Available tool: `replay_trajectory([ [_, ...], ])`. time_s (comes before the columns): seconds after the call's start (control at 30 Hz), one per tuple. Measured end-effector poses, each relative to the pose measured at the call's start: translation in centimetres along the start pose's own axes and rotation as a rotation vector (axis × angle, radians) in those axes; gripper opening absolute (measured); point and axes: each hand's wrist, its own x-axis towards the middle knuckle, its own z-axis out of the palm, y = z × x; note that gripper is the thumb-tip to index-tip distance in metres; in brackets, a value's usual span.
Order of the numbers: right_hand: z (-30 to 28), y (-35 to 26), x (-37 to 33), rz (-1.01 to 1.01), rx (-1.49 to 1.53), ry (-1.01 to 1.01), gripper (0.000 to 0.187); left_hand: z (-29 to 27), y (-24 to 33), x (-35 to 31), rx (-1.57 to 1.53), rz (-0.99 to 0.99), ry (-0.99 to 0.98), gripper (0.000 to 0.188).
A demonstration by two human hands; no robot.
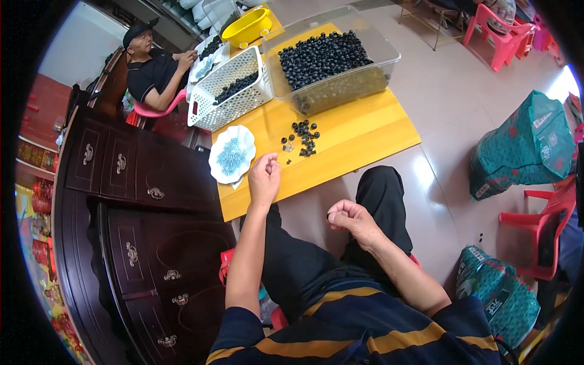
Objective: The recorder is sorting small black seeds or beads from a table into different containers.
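Observation:
My left hand (264, 178) is over the near edge of the yellow wooden table (365, 135), its fingers curled together; what they hold, if anything, is hidden. Above my right thigh, my right hand (354, 222) is closed in a pinch, with a tiny dark bit at the fingertips too small to name. Just beyond the left hand lies a loose group of small round black pieces (308, 146), with a little clear piece among them. A white scalloped dish (247, 139) of pale blue transparent beads (232, 159) sits to the left of that hand.
A clear plastic bin (377, 55) full of black pieces and a white perforated basket (228, 100) stand farther back, near a yellow tub (246, 27). Another person (155, 67) sits far left. Dark drawers (164, 225) flank my left; teal bags (520, 146) and red chairs stand right.

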Motion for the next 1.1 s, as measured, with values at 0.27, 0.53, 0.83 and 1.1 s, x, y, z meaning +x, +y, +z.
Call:
replay_trajectory([
  [0.27, 0.1, -0.8, -0.3, 0.014, -0.007, 0.023, 0.007, 0.3, 1.6, 1.7, 0.128, 0.091, -0.061, 0.018],
  [0.53, -0.1, -0.3, -0.1, -0.019, -0.024, 0.015, 0.008, 1.8, 3.8, 2.4, 0.47, 0.34, -0.072, 0.019],
  [0.83, 0.3, -0.7, -0.4, 0.011, -0.039, 0.028, 0.011, 1.4, 4.5, 1.1, 0.457, 0.385, -0.054, 0.021],
  [1.1, 0.0, -0.3, -0.2, 0.003, -0.043, 0.044, 0.012, 1.5, 6.0, -2.4, 0.245, 0.162, -0.087, 0.017],
])
